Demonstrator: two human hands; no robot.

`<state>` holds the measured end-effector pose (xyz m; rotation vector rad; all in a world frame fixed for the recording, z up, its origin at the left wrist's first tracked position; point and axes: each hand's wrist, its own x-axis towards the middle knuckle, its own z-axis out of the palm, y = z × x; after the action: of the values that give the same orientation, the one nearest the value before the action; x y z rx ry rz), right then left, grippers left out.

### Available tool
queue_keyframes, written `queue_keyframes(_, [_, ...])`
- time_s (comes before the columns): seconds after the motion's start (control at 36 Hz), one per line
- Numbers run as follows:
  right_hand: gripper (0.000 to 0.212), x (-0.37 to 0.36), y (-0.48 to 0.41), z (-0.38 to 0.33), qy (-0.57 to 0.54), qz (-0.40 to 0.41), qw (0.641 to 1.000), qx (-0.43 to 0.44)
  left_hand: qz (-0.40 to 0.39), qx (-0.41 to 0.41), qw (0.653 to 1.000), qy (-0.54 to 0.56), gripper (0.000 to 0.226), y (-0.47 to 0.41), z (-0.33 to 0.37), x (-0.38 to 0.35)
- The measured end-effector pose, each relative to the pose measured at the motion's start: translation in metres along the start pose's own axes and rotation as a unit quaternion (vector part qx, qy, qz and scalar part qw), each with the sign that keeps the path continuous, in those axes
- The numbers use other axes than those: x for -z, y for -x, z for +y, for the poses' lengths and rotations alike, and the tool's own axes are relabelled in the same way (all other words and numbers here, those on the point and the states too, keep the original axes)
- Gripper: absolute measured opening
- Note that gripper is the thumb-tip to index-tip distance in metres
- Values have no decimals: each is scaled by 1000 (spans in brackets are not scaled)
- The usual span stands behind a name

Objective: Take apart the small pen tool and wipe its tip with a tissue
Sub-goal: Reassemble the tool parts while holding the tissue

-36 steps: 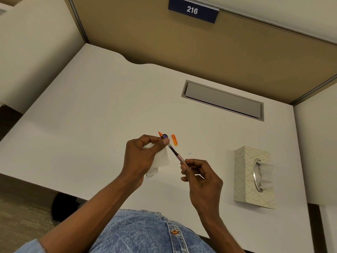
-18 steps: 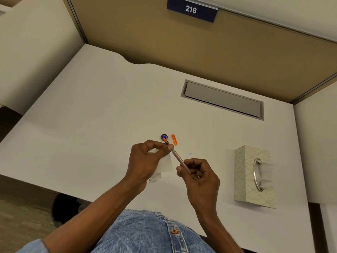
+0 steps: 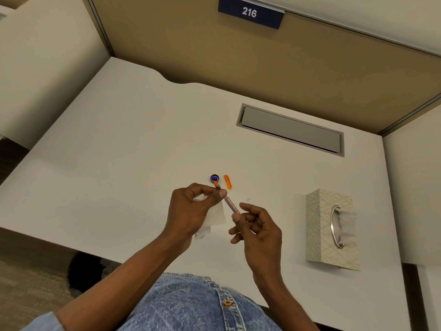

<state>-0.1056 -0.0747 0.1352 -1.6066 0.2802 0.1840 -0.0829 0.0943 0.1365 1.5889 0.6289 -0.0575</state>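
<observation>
My left hand (image 3: 191,209) holds a white tissue (image 3: 214,215) and pinches the thin pen tool (image 3: 230,204) just behind its orange tip, which sticks out past the fingers. The pinkish barrel slants down to the right. There my right hand (image 3: 259,226) pinches its rear end lightly between thumb and index finger, the other fingers loosely spread. A short orange cap (image 3: 228,182) and a small dark round piece with a blue centre (image 3: 214,178) lie on the white desk (image 3: 119,151) just beyond the tip.
A patterned tissue box (image 3: 331,230) lies on the desk to the right, a tissue poking from its oval slot. A grey cable flap (image 3: 291,130) is set into the desk further back. Partition walls enclose the desk; the front edge is near my lap.
The pen has slid back toward my right hand, so less of its tip end shows beyond my left fingers. My right hand's fingers have loosened and spread.
</observation>
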Motion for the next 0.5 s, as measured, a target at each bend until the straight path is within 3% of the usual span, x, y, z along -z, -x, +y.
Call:
queue_keyframes(0.19, [5,-1,0,1,14,6,1000,5,0,-1,1000,9,47,1,1,1])
queue_keyframes(0.36, [26,-3,1,-1,-14,-11,1000,-9,0,-1,1000,4,43,1,4,2])
queue_keyframes(0.5, [15,-2,-1,-1,6,-6,1000,-3,-3,3,1000,-2,44,2,5,1])
